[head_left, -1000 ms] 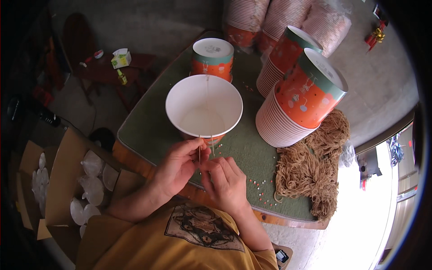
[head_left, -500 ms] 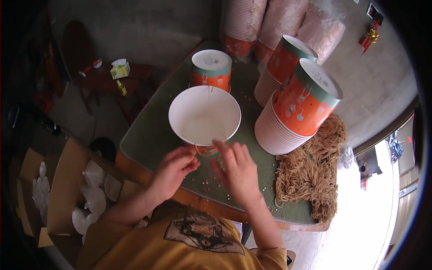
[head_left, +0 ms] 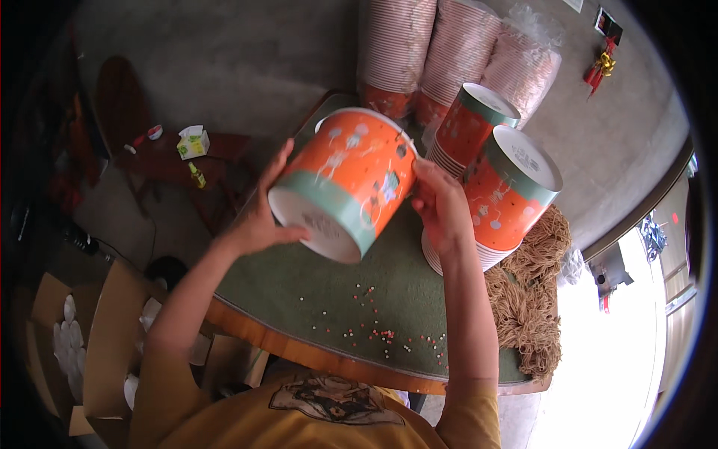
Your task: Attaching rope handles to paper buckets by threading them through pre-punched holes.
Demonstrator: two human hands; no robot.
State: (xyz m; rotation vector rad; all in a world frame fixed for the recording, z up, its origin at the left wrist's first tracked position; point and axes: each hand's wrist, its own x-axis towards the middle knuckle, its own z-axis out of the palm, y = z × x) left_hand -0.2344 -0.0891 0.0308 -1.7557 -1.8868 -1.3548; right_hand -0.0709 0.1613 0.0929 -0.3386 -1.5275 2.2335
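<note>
Between my hands, above the table, a paper bucket [head_left: 351, 176] is held tilted, orange with a green band, printed figures and a white base turned toward me. My left hand [head_left: 258, 217] grips its left side, fingers along the wall and thumb across the base. My right hand [head_left: 441, 198] is closed at the bucket's right rim, where a short bit of cord [head_left: 407, 142] shows; whether its fingers hold the rim or the cord is hard to tell. To the right stands a nested stack of similar upside-down buckets [head_left: 505, 198], partly behind my right hand.
A second bucket stack [head_left: 475, 123] stands farther back, before tall plastic-wrapped stacks [head_left: 396, 52]. Bundles of tan cord [head_left: 535, 299] lie at the table's right edge. Small red and white dots [head_left: 385, 334] are scattered on the green tabletop [head_left: 262, 288]. Open cardboard boxes [head_left: 112, 352] are at left.
The bucket has risen and tipped from mouth-up to base-toward-me. My hands have moved apart from its near rim to its left side and right rim. The view has shifted slightly.
</note>
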